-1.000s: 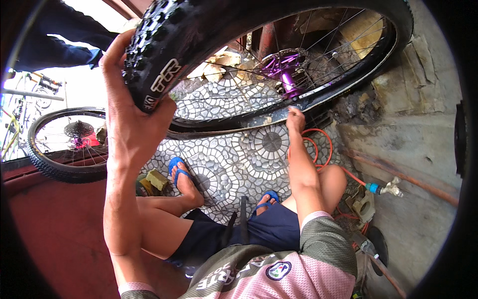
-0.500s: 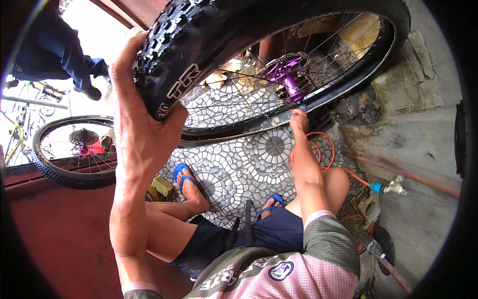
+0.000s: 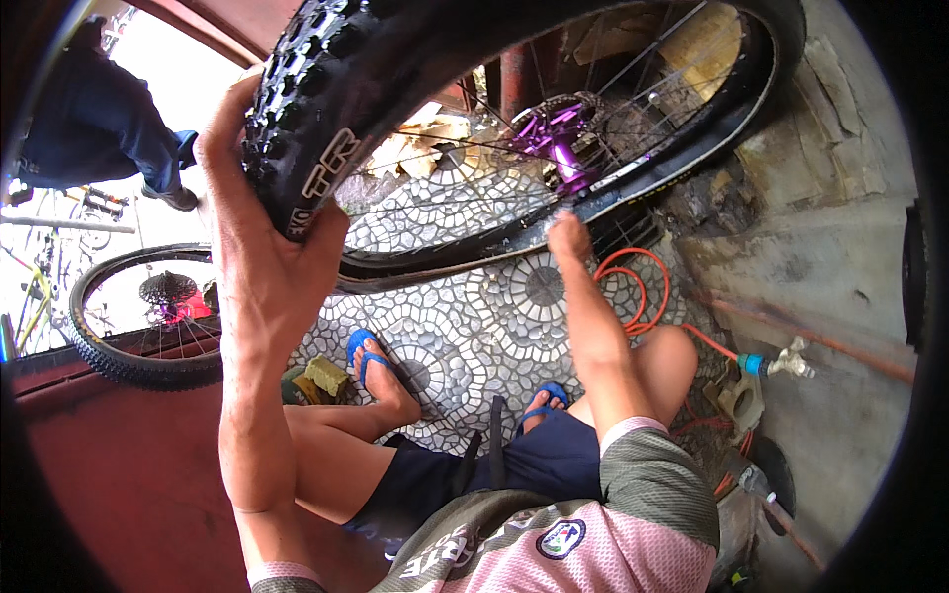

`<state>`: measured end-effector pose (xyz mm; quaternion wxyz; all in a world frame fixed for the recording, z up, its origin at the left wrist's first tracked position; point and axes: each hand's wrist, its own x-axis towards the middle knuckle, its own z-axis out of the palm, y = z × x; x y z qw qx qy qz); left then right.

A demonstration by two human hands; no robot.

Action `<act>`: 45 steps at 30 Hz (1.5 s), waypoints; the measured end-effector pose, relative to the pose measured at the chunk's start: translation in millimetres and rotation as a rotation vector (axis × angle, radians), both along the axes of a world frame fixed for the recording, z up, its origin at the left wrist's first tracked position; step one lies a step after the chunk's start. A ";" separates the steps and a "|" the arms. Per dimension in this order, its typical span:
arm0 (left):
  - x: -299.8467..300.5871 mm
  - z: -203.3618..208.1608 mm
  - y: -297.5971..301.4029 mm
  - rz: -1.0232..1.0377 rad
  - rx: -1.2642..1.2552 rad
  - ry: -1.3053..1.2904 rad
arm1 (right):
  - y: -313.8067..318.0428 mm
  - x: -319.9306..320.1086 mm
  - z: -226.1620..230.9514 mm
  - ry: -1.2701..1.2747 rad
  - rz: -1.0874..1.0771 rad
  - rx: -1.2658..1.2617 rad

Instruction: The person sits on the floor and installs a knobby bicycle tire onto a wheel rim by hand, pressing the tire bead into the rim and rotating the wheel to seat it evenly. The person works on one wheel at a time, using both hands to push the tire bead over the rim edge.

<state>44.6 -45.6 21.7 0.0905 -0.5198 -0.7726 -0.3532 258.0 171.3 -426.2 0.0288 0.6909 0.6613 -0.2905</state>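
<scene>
A bicycle wheel with a black knobby tire (image 3: 395, 79) hangs tilted in front of me. My left hand (image 3: 272, 227) is closed around the tire at its left side, thumb on the sidewall and fingers over the tread. At the wheel's near edge, my right hand (image 3: 570, 240) is curled with its fingers pressed together against the rim (image 3: 593, 206). A whitish patch shows at its fingertips, too blurred to name; whatever they pinch is hidden. Behind the spokes sits a purple hub (image 3: 566, 166) with a disc rotor.
A second wheel (image 3: 148, 376) with a cassette lies at left on a dark red surface (image 3: 109, 455). An orange hose (image 3: 664, 287) coils at right, joined to a tap (image 3: 791, 359). A yellow sponge-like block (image 3: 326, 377) is by my foot. Another person's legs (image 3: 148, 148) stand upper left.
My right hand has slid left along the rim and a little nearer to me. The held wheel and my left hand have shifted slightly left.
</scene>
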 end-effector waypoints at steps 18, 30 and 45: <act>-1.5 1.6 -15.6 0.074 -0.029 0.012 | 24.0 11.7 28.2 0.010 0.186 -0.025; -0.2 -5.2 -15.7 0.033 -0.007 -0.081 | 11.0 10.7 6.4 0.032 0.310 0.050; -4.7 -13.0 -21.0 -0.011 0.001 0.025 | -13.2 3.1 7.4 0.108 0.173 0.047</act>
